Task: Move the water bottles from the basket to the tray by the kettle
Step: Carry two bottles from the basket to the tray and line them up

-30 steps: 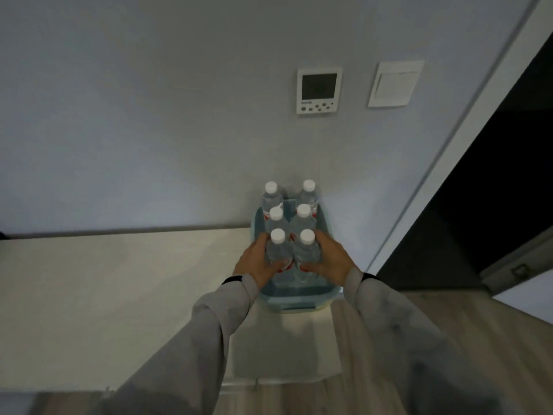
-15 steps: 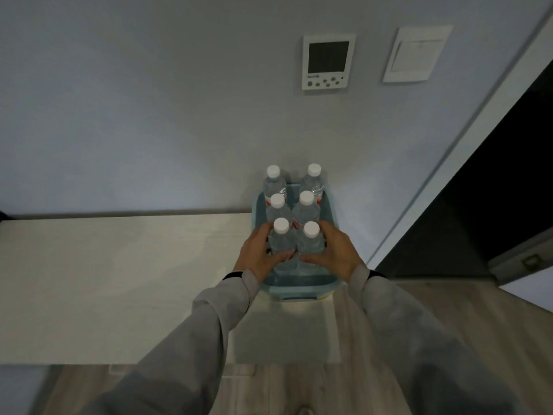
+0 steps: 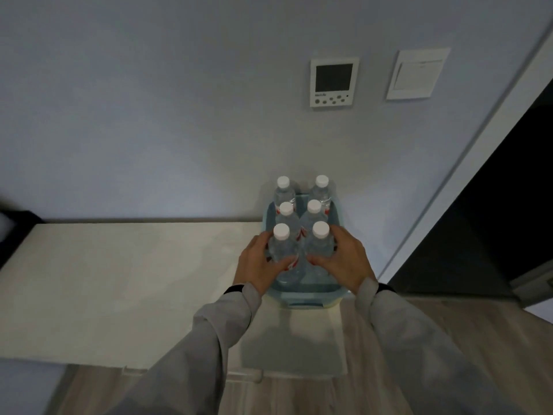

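Six water bottles stand upright in the blue basket at the table's right end, and with the left hand and right hand each wrapping its fingers around a front bottle, both should lift straight up to clear the rim.

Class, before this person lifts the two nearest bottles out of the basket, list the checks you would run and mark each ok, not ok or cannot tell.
1. Left hand wrapped around the near-left bottle: ok.
2. Right hand wrapped around the near-right bottle: ok.
3. Caps on all six bottles: ok.
4. Other four bottles upright in the blue basket: ok.
5. Basket fully supported on the white counter: cannot tell; it sits at the right end.
6. Tray and kettle located: not ok, neither is in view.
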The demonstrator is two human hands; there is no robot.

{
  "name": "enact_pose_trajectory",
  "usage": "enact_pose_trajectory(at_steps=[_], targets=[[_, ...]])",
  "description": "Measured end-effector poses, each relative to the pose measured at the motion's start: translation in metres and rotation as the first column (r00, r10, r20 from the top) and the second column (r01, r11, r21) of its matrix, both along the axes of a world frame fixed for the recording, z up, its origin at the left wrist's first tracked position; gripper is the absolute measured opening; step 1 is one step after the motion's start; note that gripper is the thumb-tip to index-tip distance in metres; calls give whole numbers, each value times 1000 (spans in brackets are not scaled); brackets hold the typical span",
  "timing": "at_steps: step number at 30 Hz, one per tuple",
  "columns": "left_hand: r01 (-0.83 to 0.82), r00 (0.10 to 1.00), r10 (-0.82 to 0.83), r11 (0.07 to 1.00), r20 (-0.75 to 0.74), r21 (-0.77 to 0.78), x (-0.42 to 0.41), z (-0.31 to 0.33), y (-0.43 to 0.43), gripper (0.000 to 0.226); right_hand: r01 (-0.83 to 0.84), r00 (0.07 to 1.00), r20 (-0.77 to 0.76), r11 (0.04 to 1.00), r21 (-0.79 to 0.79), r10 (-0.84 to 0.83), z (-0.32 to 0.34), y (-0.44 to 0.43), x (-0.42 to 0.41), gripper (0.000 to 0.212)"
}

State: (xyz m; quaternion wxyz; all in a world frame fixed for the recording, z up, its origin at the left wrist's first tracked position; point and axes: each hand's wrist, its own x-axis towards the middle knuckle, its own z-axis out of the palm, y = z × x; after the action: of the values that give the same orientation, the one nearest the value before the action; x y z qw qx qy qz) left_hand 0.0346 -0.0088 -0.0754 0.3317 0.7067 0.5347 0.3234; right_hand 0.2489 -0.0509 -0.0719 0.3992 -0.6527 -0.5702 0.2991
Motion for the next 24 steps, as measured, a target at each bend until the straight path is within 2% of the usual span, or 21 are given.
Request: enact_pose_trajectory(at_steps=[7,12,17,24], targets=[[-142,983,130,986,131,85,-39,53,-20,64,5,999,36,987,161,-11,60,-10,-20,66],[-235,963,205,958,175,167,-100,85,-34,58,-39,998,65,970,238,24,94,-12,-72,65],[-341,934,300,913,195,226,-200,106,-61,53,-118,993,53,960,255,108,114,-17,-165,71],[-475,880,456,846,133,244,-386,108,-111,55,-237,971,47,939,250,233,124,-36,-352,68]])
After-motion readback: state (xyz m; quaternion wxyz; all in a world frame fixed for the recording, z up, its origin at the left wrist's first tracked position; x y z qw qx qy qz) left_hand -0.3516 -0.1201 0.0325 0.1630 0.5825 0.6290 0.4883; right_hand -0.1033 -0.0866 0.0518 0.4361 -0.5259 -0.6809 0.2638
